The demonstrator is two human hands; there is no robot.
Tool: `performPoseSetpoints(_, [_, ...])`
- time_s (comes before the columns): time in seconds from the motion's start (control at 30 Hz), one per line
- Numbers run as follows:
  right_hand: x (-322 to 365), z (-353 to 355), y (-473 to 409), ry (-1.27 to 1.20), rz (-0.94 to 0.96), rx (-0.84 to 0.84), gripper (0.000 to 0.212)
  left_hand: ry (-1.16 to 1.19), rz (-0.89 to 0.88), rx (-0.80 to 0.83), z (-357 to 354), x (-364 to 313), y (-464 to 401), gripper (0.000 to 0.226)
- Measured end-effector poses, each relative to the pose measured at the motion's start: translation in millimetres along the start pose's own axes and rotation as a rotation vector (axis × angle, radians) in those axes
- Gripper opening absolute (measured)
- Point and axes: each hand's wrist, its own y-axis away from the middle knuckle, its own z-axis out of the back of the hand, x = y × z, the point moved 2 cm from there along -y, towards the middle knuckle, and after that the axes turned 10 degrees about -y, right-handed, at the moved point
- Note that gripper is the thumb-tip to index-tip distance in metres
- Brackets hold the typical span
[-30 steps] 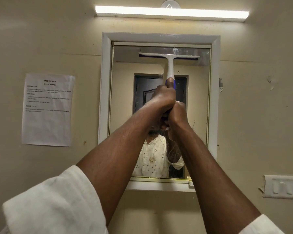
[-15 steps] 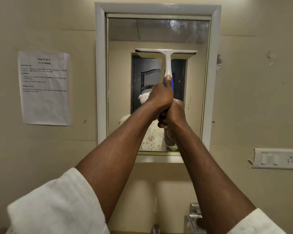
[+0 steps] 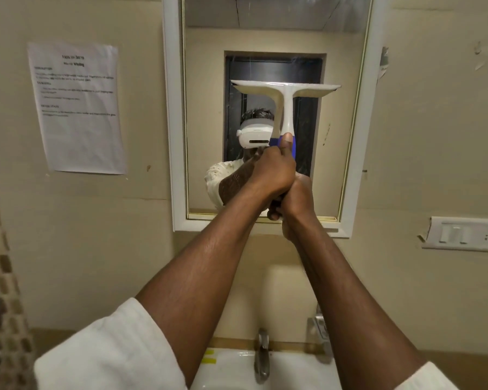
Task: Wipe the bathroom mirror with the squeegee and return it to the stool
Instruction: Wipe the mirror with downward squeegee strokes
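Two sleeves: white cuffs (image 3: 107,350), nearest.
Sink: white basin (image 3: 231,370), metal tap (image 3: 262,358), below the arms.
Left hand (image 3: 273,173): fingers wrapped on squeegee handle, thumb up.
Right hand (image 3: 299,201): fingers clamped on handle, just beneath.
Squeegee (image 3: 286,91): white T-shape, blue grip, blade level against mirror (image 3: 341,122) mid-height.
Wall: beige; taped paper sheet (image 3: 79,108) left, switch plate (image 3: 462,233) right.
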Motion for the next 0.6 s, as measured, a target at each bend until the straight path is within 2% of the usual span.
performPoseSetpoints(0.2, [-23.3,11.3,22.8,0.017,-0.034,-0.049,0.031,-0.037,0.009,0.017,-11.9,24.2,20.9,0.055])
performPoseSetpoints(0.4, [-46.0,26.4,46.1,-0.006,-0.087,-0.052,0.031,0.015,0.107,0.078,-30.3,48.1,44.1,0.068])
performPoseSetpoints(0.6, [-65.1,39.6,71.4,0.037,-0.139,-0.063,0.03,0.021,0.159,0.109,-41.8,65.7,70.7,0.063])
